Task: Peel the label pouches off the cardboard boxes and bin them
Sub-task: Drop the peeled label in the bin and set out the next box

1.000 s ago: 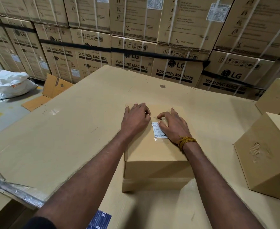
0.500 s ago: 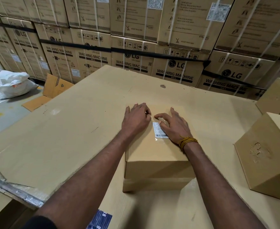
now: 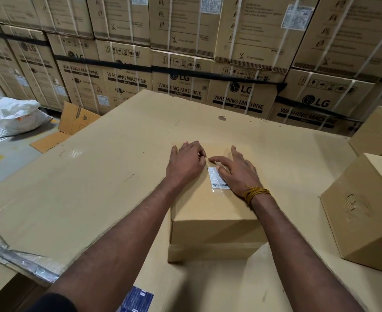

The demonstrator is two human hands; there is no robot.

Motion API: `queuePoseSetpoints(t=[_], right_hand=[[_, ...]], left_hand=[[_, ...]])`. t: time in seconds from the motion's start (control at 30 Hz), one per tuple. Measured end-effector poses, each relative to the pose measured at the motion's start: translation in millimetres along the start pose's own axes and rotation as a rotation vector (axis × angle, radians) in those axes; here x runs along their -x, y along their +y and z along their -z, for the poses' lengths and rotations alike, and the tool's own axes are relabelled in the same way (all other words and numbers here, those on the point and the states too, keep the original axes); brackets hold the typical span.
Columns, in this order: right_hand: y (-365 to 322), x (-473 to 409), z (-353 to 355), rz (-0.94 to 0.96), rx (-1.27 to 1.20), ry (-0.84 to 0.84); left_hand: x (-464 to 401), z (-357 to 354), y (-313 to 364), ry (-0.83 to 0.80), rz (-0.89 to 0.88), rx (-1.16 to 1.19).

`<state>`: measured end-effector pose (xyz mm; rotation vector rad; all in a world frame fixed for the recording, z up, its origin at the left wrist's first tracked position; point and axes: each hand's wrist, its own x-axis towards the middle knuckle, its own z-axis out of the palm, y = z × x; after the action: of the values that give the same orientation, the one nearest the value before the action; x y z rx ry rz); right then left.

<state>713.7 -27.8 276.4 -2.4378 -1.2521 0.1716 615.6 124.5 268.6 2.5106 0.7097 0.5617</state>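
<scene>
Open desk (image 3: 100,176) stretches left of the small box (image 3: 212,212); two boxes (image 3: 365,221) crowd the right, stacked cartons (image 3: 185,64) wall the back.

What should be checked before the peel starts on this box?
1. Label pouch in view on box top: ok.
2. Left hand steadying the box: ok, resting on top.
3. Right hand fingers at the pouch's far edge: ok, touching.
4. Pouch corner lifted: cannot tell.
5. Bin in view: not ok.
6. Neighbouring box clear of the arms: ok.
</scene>
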Motion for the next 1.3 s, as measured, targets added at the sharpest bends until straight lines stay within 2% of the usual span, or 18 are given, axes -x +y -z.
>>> queuePoseSetpoints(t=[1.3], right_hand=[[0.7,-2.3,-2.4,-0.050,-0.030,0.031]], left_hand=[[-2.1,-3.5,-3.2,0.007,-0.006,-0.003]])
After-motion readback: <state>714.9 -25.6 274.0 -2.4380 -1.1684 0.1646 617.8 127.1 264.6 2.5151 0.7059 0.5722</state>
